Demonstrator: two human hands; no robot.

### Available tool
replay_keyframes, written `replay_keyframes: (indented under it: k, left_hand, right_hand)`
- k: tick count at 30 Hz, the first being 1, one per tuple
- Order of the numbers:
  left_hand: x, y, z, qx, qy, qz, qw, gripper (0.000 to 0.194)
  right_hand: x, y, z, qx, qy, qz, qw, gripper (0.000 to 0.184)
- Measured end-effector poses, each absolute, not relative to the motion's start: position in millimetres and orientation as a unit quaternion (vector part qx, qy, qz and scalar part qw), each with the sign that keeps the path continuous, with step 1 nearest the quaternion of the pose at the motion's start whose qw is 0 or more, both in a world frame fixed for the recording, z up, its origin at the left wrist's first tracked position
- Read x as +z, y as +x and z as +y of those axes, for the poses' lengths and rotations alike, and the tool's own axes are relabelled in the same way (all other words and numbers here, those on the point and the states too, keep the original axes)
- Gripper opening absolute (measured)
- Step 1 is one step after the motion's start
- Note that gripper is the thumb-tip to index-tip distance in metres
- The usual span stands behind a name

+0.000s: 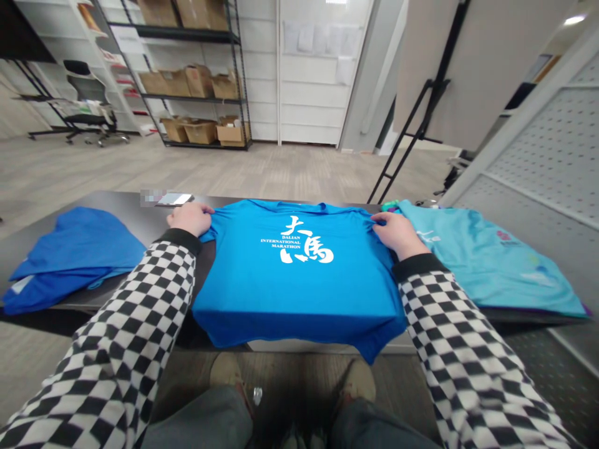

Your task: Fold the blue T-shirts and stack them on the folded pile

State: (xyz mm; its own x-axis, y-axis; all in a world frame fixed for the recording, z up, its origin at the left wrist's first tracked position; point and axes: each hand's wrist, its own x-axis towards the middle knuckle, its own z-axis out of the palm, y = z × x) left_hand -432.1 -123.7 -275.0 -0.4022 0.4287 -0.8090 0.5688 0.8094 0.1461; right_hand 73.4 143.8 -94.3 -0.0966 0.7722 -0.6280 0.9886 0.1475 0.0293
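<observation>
A bright blue T-shirt (299, 280) lies flat on a dark table (124, 204), with its white "Dalian International Marathon" print facing up and its lower edge hanging over the near table edge. My left hand (190, 218) grips the shirt's far left shoulder. My right hand (397, 234) holds the far right shoulder, and both sleeves are hidden or turned under. A folded darker blue garment (70, 259) lies to the left of my left hand. A light teal printed shirt (486, 262) lies to the right of my right hand.
A phone (174, 199) lies on the table's far edge, partly blurred. My feet show on the floor below the table. Beyond stand metal shelves holding cardboard boxes (199, 81), an office chair (87, 103), a black easel stand (416, 131) and a perforated panel (538, 149).
</observation>
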Motion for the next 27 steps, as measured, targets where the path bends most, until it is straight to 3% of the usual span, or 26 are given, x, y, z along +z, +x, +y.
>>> replay_keyframes:
  k: [4, 7, 10, 15, 20, 27]
  left_hand:
    - [-257, -418, -116, 0.036, 0.395, 0.812, 0.429, 0.052]
    - [-246, -395, -112, 0.121, 0.475, 0.707, 0.509, 0.068]
    - [-246, -376, -111, 0.039, 0.500, 0.639, 0.584, 0.089]
    - [-256, -385, -114, -0.037, 0.481, 0.639, 0.599, 0.106]
    - [-265, -410, -122, -0.009, 0.458, 0.644, 0.612, 0.099]
    - [-273, -403, -128, 0.104, 0.412, 0.688, 0.587, 0.073]
  right_hand:
    - [-85, 59, 142, -0.165, 0.605, 0.756, 0.190, 0.037]
    - [-81, 37, 128, -0.249, 0.536, 0.791, 0.161, 0.038]
    - [-86, 24, 114, -0.338, 0.464, 0.782, 0.242, 0.042]
    - [-96, 31, 108, -0.270, 0.477, 0.767, 0.334, 0.049]
    - [-94, 40, 109, -0.252, 0.480, 0.779, 0.314, 0.046]
    - [-106, 41, 106, -0.272, 0.494, 0.763, 0.316, 0.042]
